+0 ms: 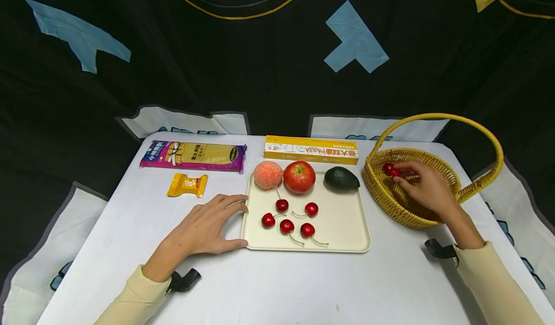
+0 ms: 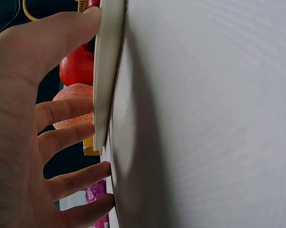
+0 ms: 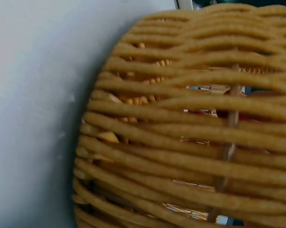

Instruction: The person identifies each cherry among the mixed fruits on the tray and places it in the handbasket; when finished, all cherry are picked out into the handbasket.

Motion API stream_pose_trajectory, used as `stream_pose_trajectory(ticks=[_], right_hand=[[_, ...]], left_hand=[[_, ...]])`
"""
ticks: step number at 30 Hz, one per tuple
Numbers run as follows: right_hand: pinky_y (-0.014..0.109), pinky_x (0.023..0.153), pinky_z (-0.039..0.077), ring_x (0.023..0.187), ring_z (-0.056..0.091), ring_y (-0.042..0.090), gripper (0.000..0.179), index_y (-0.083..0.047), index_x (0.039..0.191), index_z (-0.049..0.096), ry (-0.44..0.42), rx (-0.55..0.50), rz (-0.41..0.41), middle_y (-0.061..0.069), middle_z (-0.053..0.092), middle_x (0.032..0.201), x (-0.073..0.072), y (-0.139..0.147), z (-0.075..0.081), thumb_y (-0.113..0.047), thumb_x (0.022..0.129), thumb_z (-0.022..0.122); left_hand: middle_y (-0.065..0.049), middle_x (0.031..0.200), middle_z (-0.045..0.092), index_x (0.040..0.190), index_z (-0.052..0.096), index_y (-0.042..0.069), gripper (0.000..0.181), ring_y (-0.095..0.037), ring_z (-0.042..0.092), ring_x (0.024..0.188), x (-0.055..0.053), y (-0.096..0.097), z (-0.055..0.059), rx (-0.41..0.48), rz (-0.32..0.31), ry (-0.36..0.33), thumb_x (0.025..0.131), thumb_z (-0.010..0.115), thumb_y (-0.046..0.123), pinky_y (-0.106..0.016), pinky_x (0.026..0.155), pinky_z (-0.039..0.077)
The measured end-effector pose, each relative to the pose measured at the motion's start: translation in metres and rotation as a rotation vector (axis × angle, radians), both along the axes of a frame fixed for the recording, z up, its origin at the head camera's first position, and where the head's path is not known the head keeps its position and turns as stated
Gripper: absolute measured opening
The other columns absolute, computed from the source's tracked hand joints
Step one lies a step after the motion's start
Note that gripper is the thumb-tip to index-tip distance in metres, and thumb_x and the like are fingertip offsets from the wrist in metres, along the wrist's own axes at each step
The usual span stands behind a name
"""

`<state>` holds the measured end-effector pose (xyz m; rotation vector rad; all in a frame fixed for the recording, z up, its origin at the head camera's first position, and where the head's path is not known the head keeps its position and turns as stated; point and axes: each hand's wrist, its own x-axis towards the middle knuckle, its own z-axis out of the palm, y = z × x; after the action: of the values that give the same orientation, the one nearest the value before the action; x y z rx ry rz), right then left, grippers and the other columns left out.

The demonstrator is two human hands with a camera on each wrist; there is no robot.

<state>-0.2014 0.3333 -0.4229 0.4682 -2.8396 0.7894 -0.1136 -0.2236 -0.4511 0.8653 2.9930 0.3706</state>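
My right hand [image 1: 422, 185] reaches into the yellow wicker basket [image 1: 386, 204], pinching red cherries [image 1: 395, 172] between thumb and fingertips. Two red fruits show there, partly behind the fingers. In the right wrist view the basket's woven wall [image 3: 180, 123] hides most of this hand. My left hand [image 1: 208, 226] lies at the left edge of the cream tray [image 1: 342, 238], its thumb and some fingertips touching the rim. Its fingers are spread in the left wrist view. On the tray lie several stemmed cherries [image 1: 286, 226], a pink fuzzy peach [image 1: 268, 175], a red apple [image 1: 299, 177] and a dark avocado [image 1: 341, 179].
Behind the tray is a yellow pasta box [image 1: 310, 150]. A purple-edged noodle packet [image 1: 193, 155] lies at the back left, with a small orange-wrapped snack [image 1: 187, 185] in front of it. The basket's tall handle [image 1: 446, 116] arches above the right hand.
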Motion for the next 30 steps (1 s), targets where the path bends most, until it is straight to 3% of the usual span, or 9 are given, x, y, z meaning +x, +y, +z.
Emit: stream_pose_trajectory(ticks=[5, 30], right_hand=[[0.065, 0.088, 0.059, 0.107, 0.072, 0.049, 0.035, 0.003, 0.132, 0.067, -0.06, 0.01, -0.023, 0.03, 0.07, 0.124, -0.004, 0.001, 0.0, -0.009, 0.1, 0.076], [0.066, 0.092, 0.056, 0.108, 0.069, 0.045, 0.037, 0.003, 0.134, 0.067, -0.143, 0.057, -0.048, 0.03, 0.069, 0.128, -0.016, 0.009, -0.006, -0.009, 0.101, 0.075]], left_hand=[[0.009, 0.163, 0.051, 0.138, 0.068, 0.031, 0.074, -0.021, 0.056, 0.138, 0.001, 0.0, 0.0, 0.0, 0.004, -0.005, 0.081, 0.077, 0.078, -0.048, 0.082, 0.059], [0.01, 0.164, 0.05, 0.138, 0.067, 0.032, 0.074, -0.022, 0.054, 0.14, 0.0, 0.0, 0.001, -0.007, 0.013, -0.01, 0.081, 0.076, 0.078, -0.049, 0.082, 0.059]])
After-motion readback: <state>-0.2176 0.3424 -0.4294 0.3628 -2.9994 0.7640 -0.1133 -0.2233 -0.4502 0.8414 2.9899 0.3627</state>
